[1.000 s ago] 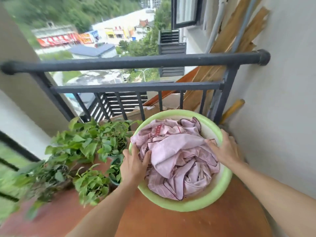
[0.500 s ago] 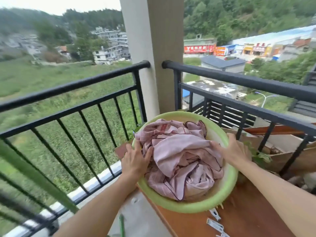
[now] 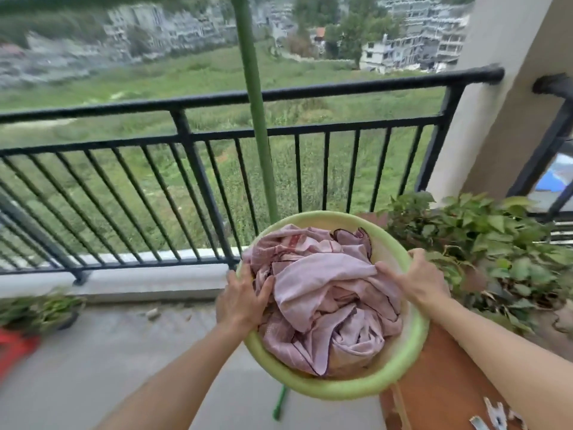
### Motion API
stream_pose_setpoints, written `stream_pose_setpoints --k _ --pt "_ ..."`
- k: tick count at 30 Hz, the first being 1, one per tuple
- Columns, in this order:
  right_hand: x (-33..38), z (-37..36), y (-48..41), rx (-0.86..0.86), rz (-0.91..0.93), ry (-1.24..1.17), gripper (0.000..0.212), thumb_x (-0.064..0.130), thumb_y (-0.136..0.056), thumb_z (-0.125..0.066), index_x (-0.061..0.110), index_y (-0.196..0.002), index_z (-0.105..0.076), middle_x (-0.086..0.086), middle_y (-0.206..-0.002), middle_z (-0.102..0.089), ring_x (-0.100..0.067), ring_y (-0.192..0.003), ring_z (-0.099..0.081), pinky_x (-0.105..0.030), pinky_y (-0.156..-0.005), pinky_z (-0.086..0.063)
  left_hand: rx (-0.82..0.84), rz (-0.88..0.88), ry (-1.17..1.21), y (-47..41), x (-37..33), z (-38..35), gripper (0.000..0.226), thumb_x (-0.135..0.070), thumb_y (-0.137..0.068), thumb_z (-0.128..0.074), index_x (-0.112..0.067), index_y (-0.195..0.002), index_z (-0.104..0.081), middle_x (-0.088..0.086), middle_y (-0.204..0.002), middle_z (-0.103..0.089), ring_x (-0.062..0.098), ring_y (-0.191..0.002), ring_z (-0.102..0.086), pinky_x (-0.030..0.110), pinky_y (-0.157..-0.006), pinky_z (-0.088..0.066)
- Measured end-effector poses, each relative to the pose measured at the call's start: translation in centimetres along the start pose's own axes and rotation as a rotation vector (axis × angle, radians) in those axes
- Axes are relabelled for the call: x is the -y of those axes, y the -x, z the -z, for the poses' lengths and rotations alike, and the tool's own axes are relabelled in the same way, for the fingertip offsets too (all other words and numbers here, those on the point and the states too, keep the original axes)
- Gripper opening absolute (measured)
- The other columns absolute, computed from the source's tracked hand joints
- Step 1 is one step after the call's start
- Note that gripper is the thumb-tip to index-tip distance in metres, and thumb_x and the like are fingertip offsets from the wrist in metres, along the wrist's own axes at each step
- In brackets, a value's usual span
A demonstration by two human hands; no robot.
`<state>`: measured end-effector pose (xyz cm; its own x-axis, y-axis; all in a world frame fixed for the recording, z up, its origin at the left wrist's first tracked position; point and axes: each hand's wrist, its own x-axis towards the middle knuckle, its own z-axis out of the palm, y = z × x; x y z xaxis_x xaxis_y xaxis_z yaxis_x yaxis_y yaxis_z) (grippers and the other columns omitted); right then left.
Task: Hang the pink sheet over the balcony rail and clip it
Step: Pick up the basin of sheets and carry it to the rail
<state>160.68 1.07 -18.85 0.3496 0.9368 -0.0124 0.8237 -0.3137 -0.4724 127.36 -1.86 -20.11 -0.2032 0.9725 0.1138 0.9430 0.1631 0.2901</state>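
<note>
A crumpled pink sheet [image 3: 325, 299] with a dark hem fills a light green basin [image 3: 344, 389]. My left hand [image 3: 240, 301] grips the basin's left rim, thumb on the cloth. My right hand [image 3: 417, 280] grips the right rim with its thumb over the sheet. The basin is held in the air in front of the black balcony rail [image 3: 217, 100]. White clips [image 3: 496, 415] lie at the bottom right on a brown surface [image 3: 443, 377].
A green pole [image 3: 257, 119] stands upright just behind the basin, its foot [image 3: 279, 405] on the concrete floor. Leafy potted plants [image 3: 483, 243] crowd the right side by a beige pillar [image 3: 502, 97]. A small plant [image 3: 40, 308] and something red [image 3: 14, 349] sit at far left.
The view has swung left from the side rail past the pillar to the long front rail. Both hands have kept their hold on the basin throughout.
</note>
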Motion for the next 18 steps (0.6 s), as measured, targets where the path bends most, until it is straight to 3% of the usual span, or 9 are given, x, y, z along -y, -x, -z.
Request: stream_pose_setpoints --k 8,11,14,18 --pt "11.1 -7.5 2.3 0.113 0.205 0.095 0.082 0.077 -0.072 -0.055 0.01 -0.118 -0.04 -0.015 -0.105 -0.065 -0.035 -0.094 -0.063 -0.036 -0.065 -0.041 -0.015 0.222 0.03 1.6 12.7 1.4 0.063 -0.068 -0.086 -0.035 -0.023 -0.131 -0.039 0.009 -0.107 -0.045 0.035 -0.088 -0.06 0.037 -0.067 -0.046" --pt "16.5 -10.3 2.6 0.154 0.3 0.083 0.079 0.077 -0.072 -0.055 0.01 -0.112 -0.042 -0.013 -0.099 -0.064 -0.032 -0.087 -0.063 -0.037 -0.065 -0.047 -0.036 0.298 0.048 1.1 17.8 2.5 0.064 -0.067 -0.086 -0.036 -0.023 -0.132 -0.037 0.011 -0.109 -0.047 0.036 -0.089 -0.06 0.038 -0.07 -0.048" --pt "22.8 -13.2 3.0 0.185 0.372 0.108 0.081 0.077 -0.075 -0.052 0.01 -0.12 -0.04 -0.016 -0.106 -0.065 -0.033 -0.09 -0.064 -0.036 -0.064 -0.044 -0.071 0.36 0.056 0.0 23.2 4.4 0.063 -0.066 -0.086 -0.037 -0.023 -0.131 -0.038 0.012 -0.109 -0.047 0.038 -0.089 -0.061 0.039 -0.072 -0.05" --pt "31.6 -17.5 4.1 0.214 0.479 0.099 0.078 0.076 -0.075 -0.052 0.011 -0.117 -0.042 -0.008 -0.094 -0.06 -0.027 -0.075 -0.058 -0.035 -0.06 -0.044 -0.116 0.454 0.029 -1.1 30.4 7.4 0.059 -0.064 -0.087 -0.039 -0.021 -0.126 -0.042 0.013 -0.11 -0.046 0.038 -0.087 -0.061 0.037 -0.067 -0.045"
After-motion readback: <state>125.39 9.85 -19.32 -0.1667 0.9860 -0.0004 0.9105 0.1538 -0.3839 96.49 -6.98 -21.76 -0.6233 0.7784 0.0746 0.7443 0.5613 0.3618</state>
